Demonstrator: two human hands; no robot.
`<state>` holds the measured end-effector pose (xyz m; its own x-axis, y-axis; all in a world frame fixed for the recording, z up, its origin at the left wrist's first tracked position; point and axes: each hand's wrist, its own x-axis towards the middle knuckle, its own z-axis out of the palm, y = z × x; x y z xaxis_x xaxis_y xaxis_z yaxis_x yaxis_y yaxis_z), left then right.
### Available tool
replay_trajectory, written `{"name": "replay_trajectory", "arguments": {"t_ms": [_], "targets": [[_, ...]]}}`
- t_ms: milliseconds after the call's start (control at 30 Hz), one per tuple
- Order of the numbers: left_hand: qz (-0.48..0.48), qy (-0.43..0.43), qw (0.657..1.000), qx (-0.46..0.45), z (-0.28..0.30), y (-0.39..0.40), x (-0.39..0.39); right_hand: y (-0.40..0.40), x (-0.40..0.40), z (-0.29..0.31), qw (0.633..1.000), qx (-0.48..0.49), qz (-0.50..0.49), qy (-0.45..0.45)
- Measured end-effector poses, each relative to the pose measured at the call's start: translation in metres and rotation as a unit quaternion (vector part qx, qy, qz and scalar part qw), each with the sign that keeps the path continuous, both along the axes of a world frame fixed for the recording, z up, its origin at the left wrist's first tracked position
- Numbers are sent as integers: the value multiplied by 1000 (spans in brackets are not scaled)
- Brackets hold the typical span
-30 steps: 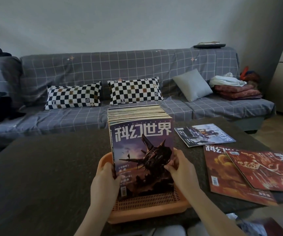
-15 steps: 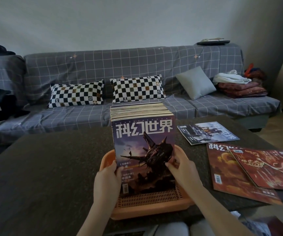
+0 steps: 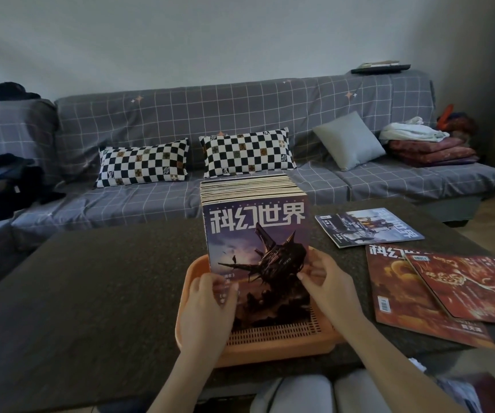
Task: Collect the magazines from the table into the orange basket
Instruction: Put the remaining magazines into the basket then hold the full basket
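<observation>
Both hands on it: the left hand and right hand clasp the upright stack of purple-covered magazines standing in the orange slatted plastic basket; three loose magazines lie on the dark table.

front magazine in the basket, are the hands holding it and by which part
Yes. Both hands hold the front magazine by its lower side edges: left hand on the left edge, right hand on the right.

sofa gry plaid | 2 chk pillows | gry cushion | folded blankets
</observation>
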<state>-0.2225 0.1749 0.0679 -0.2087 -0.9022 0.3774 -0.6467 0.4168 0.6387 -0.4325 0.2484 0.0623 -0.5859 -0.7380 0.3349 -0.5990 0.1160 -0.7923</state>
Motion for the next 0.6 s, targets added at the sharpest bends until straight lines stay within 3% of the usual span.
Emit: {"name": "replay_trajectory", "arguments": {"t_ms": [300, 600], "targets": [[-150, 1, 988, 20, 10, 33, -56, 32, -5, -1, 1000, 9, -9, -10], [-281, 30, 958, 56, 8, 65, -159, 97, -68, -4, 995, -2, -103, 17]]}}
